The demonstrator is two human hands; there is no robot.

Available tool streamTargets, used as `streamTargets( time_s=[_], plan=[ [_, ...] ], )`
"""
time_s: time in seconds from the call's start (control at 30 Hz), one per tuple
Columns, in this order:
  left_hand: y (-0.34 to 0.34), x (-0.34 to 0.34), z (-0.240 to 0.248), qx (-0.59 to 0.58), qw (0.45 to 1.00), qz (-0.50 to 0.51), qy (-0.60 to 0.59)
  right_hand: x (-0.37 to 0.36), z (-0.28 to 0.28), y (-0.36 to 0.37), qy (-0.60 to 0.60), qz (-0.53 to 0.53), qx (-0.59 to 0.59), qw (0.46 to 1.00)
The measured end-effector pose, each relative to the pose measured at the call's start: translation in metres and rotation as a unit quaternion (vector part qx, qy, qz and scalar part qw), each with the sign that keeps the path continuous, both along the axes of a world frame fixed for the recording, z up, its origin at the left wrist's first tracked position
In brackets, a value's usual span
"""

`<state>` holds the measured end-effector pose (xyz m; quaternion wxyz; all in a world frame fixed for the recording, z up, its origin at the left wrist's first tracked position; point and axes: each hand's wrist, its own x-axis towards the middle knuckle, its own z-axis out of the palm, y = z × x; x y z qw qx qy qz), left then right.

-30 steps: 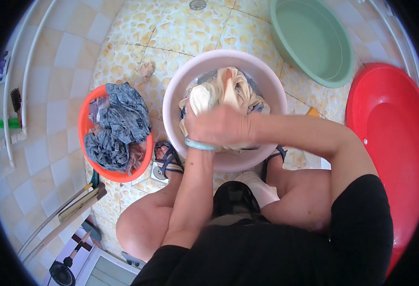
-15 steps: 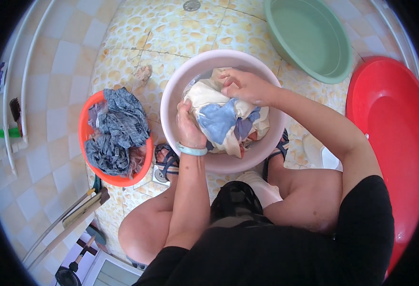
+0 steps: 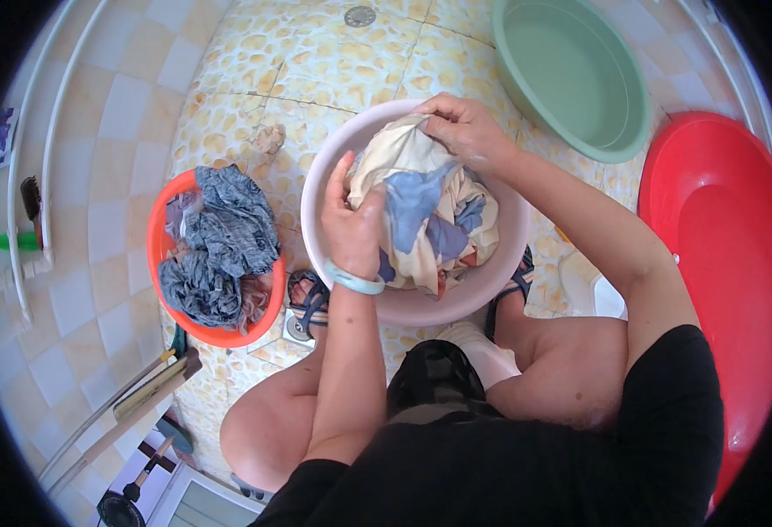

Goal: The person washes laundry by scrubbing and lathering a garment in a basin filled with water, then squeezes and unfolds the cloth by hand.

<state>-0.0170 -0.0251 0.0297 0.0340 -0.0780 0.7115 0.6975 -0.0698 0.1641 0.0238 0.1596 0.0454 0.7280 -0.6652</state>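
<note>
A pale pink basin (image 3: 314,211) sits on the floor between my feet. Inside it is a wet, bunched cream cloth with blue patches (image 3: 412,200), with bits of purple and rust red showing lower down. My right hand (image 3: 475,136) pinches the cloth's far edge between thumb and fingers and lifts it near the basin's far rim. At the left side of the cloth is my left hand (image 3: 353,230), its thumb and fingers apart and its palm toward the cloth. A pale bangle (image 3: 353,278) circles the left wrist. Whatever lies under the cloth is hidden.
To the left stands an orange basin (image 3: 159,285) heaped with dark blue-grey clothes (image 3: 228,228). A green basin (image 3: 570,75) is at the far right, and a large red tub (image 3: 710,220) lies along the right side. A floor drain (image 3: 359,16) shows at the far edge.
My right hand has moved to the far edge of the cloth and pulled it up. My left hand has loosened from the cloth's side, its fingers now more upright. The view has shifted slightly.
</note>
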Motion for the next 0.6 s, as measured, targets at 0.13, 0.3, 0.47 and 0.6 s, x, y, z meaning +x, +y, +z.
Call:
streamTargets(
  time_s=[0.13, 0.3, 0.47, 0.6],
  plan=[
    [-0.011, -0.006, 0.006, 0.474, 0.851, 0.04, -0.224, -0.008, 0.002, 0.003, 0.03, -0.038, 0.048, 0.998],
    [-0.014, -0.002, -0.01, 0.368, 0.904, -0.047, -0.211, -0.008, 0.004, -0.003, -0.01, -0.018, 0.0, 1.0],
    [-0.011, -0.005, -0.012, 0.324, 0.937, 0.021, -0.132, 0.0, 0.0, -0.017, -0.013, -0.071, -0.034, 0.997],
    [-0.011, -0.009, -0.007, 0.31, 0.947, 0.066, -0.06, 0.003, 0.005, -0.011, -0.017, -0.014, -0.036, 0.999]
  ],
)
